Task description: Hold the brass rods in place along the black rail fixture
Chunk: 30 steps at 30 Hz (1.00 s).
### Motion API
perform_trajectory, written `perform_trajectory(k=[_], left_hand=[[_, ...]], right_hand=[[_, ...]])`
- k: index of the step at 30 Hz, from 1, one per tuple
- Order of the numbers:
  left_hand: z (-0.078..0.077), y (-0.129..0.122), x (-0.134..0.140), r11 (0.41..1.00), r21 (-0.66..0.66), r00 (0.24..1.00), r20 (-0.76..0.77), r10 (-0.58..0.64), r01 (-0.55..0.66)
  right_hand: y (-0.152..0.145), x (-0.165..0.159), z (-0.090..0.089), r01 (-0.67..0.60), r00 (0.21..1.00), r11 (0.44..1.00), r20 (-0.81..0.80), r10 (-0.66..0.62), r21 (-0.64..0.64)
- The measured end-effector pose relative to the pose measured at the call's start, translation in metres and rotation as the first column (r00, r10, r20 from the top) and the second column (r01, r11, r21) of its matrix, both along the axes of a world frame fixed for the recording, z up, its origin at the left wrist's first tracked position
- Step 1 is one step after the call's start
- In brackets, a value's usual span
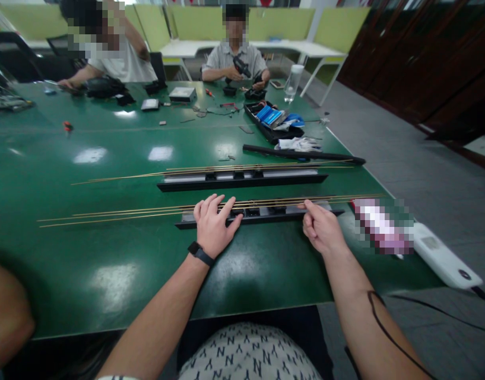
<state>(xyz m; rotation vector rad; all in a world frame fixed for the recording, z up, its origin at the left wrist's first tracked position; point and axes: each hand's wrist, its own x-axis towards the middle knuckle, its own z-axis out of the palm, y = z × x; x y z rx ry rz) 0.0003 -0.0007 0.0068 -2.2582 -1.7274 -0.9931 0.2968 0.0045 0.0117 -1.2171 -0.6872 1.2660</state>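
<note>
My left hand [215, 224], with a dark band at the wrist, lies with fingers spread across the nearer dark strip [306, 216] and the thin brass-coloured rods [163, 212] along it. Near the strip's right end, my right hand [322, 227] is closed, its index finger reaching to the rods; whether it pinches one is hidden. Small black blocks [252, 209] sit in the strip between my hands. The rods stick out far beyond the strip's left end. Behind it lies a similar dark strip [242, 182] with more thin rods on top.
A black tube [266, 150], white gloves [298, 144] and a black tray [262, 125] with blue items lie beyond. A white device [440, 253] sits at the table's right edge, its cable hanging near my right arm. Two people [236, 63] sit across the table.
</note>
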Motion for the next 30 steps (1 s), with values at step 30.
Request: perform_trajectory(k=[30], left_hand=[[0.0005, -0.0007, 0.0006, 1.000, -0.012, 1.000, 0.009, -0.001, 0.001]], right_hand=[[-0.0008, 0.0006, 0.0015, -0.023, 1.000, 1.000, 0.016, 0.023, 0.002]])
